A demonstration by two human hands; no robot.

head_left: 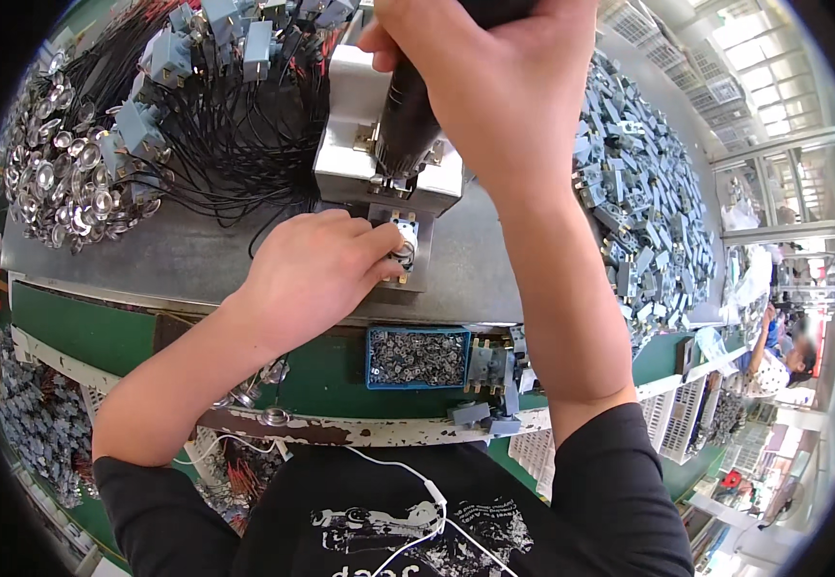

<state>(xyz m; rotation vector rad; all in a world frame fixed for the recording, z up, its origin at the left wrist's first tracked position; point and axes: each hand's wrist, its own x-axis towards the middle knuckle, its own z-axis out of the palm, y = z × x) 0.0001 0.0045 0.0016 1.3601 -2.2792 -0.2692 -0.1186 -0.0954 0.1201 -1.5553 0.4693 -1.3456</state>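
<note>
Left hand (316, 269) closed at thumb and forefinger on a small metal-and-blue part (409, 231), which sits on a metal plate (434, 252) at the near edge of a pale metal fixture (340, 149); how firmly it is pinched cannot be told. Part's long axis looks to run roughly away from the body, left fingers coming at it from its left. Right hand (504, 87) wrapped round a dark cylindrical tool (411, 111), higher and farther out, well apart from the left; tool slants down and leftward, its narrow end over the fixture, just beyond the part. Left hand nearer the part, touching it; right reaches that side only through the tool. Nearer the body, a blue tray (417, 387) of small metal pieces; grey-blue blocks (643, 192) heaped off to the right
</note>
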